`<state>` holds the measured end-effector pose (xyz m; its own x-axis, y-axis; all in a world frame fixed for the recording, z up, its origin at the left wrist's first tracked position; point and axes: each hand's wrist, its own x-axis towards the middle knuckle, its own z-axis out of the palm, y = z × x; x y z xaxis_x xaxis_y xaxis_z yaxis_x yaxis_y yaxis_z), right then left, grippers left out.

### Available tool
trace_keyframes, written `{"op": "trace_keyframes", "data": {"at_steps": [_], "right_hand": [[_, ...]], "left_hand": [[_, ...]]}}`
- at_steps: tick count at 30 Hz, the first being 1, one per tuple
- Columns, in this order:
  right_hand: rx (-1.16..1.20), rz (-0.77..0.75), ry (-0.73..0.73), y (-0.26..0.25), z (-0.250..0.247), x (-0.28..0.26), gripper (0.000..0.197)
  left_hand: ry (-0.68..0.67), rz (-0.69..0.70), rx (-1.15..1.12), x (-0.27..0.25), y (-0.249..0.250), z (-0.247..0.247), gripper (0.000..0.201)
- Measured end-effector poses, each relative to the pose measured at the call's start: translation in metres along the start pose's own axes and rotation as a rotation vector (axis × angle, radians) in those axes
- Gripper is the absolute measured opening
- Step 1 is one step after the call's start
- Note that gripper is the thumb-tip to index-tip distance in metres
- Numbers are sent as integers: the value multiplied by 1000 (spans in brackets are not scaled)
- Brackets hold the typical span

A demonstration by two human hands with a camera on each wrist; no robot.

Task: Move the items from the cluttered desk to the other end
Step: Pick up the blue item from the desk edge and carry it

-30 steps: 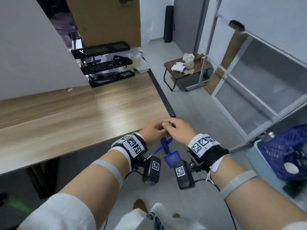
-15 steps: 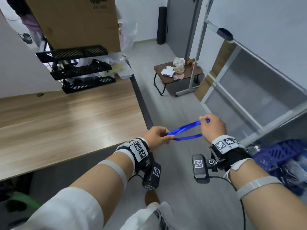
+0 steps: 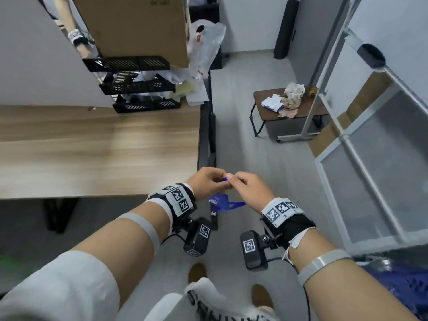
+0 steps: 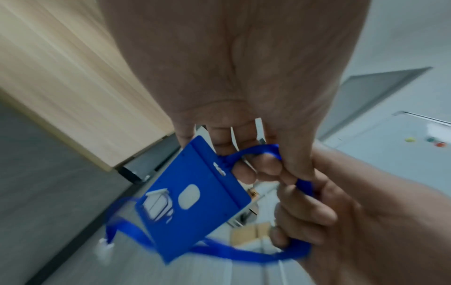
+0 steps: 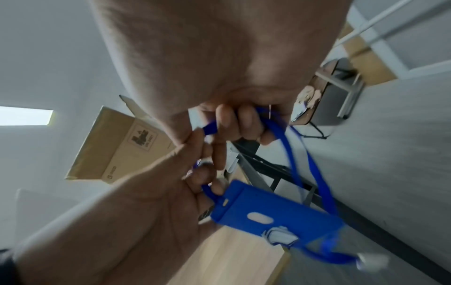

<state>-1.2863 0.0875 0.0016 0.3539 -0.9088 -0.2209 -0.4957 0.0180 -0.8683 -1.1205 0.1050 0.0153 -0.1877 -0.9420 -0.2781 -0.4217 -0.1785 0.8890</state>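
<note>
A blue badge holder hangs on a blue lanyard below my two hands. My left hand pinches the lanyard near the holder's top, fingers curled. My right hand grips the strap too, its fingers curled round a bunch of it. The hands meet fingertip to fingertip in the air, just off the corner of the wooden desk. Loops of strap dangle loose under them.
Black stacked paper trays, a cardboard box and a plastic bag crowd the desk's far end. A small brown side table with crumpled paper stands on the floor ahead. A white metal frame runs along the right.
My hands were apart with the lanyard stretched between them; now they have come back together and the strap hangs in loose loops. My view has shifted toward the desk's far end.
</note>
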Motion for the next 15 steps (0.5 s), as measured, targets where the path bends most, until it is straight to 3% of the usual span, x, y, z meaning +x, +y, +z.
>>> {"op": "trace_keyframes", "data": {"at_steps": [4, 9, 13, 15], "right_hand": [[-8, -88, -57, 15, -27, 8, 35], [55, -217, -13, 16, -40, 3, 32], [79, -211, 38, 14, -39, 7, 32], [65, -199, 11, 13, -35, 8, 31]], "left_hand": [[118, -136, 3, -10, 0, 24, 30], [275, -140, -101, -31, -1, 46, 20], [399, -178, -227, -56, -5, 53, 29], [450, -226, -252, -69, -11, 52, 22]]}}
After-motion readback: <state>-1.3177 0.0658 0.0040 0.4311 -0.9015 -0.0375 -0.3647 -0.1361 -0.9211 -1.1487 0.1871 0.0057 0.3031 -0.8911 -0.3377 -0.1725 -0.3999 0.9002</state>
